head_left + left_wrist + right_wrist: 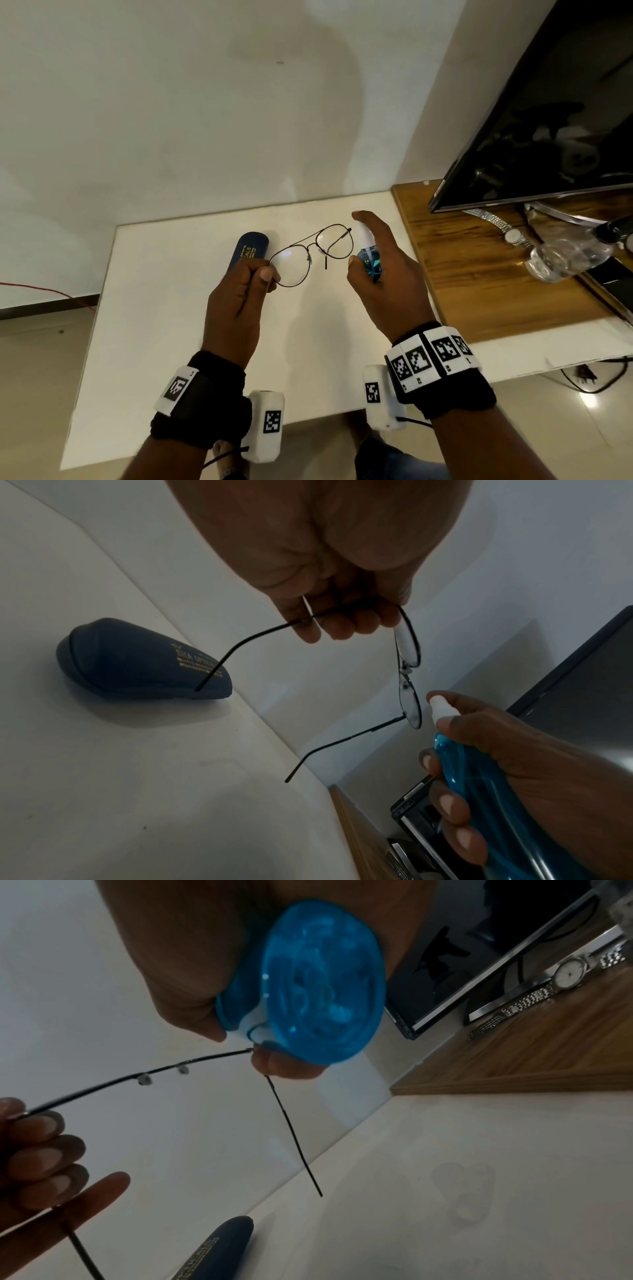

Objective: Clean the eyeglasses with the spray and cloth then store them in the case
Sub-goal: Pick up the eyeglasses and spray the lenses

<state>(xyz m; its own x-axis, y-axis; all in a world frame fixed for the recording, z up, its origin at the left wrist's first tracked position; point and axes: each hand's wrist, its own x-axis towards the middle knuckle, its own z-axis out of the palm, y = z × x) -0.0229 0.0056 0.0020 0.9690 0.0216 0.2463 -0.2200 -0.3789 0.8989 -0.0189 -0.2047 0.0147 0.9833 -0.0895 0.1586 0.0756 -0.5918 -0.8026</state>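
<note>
Left hand (239, 294) up over the white table (164, 325), thumb and fingers pinched on the outer corner of the eyeglasses (313, 255), where one temple arm meets the rim. Frame held in the air, both temple arms unfolded, lenses turned toward my other hand.

Right hand (387, 274) wrapped round the spray bottle (371, 262), just beside the far lens. Bottle is clear blue plastic; I can't judge how full it is. White nozzle points at the glasses, my index finger lying over its top. Whether any mist is leaving, I cannot tell.

Case (249, 249): dark blue, gold lettering on the lid, lying shut on the table behind my left hand. Contents hidden.

Off to the right, a wooden shelf (479, 274) with a dark screen (548, 120) standing on it, a metal-band wristwatch (512, 235), and a clear plastic bottle (568, 253) on its side.
</note>
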